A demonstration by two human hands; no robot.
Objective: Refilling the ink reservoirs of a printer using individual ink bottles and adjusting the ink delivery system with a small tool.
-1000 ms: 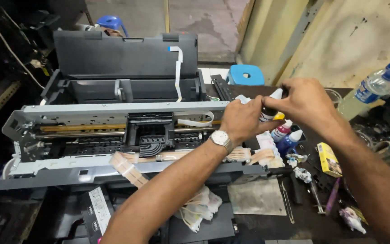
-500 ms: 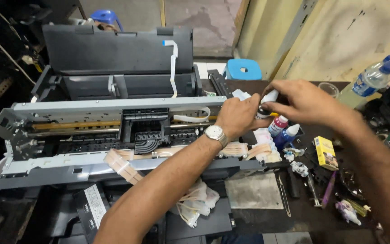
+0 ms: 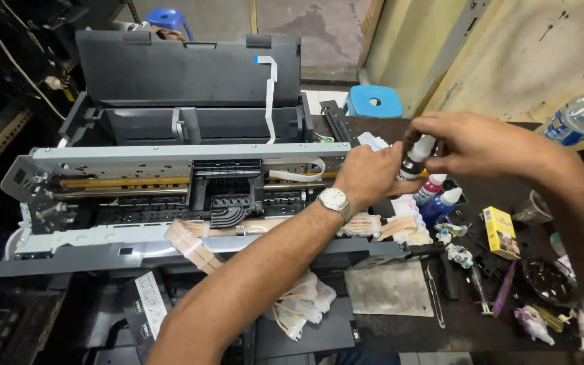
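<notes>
as the small ink bottle (image 3: 415, 161) sits pinched between my left hand (image 3: 367, 174) and right hand (image 3: 476, 143) near the worktop's far edge beside the open printer (image 3: 170, 182), i judge it light, slick plastic, squeezable; best held around its body.

Opened grey plastic printer (image 3: 170, 189) at left on dark worktable (image 3: 400, 324); small red-capped and blue-capped ink bottles (image 3: 437, 196) just right of it; yellow cardboard box (image 3: 500, 232) farther right; clear plastic water bottle (image 3: 581, 115) behind, far right.
</notes>
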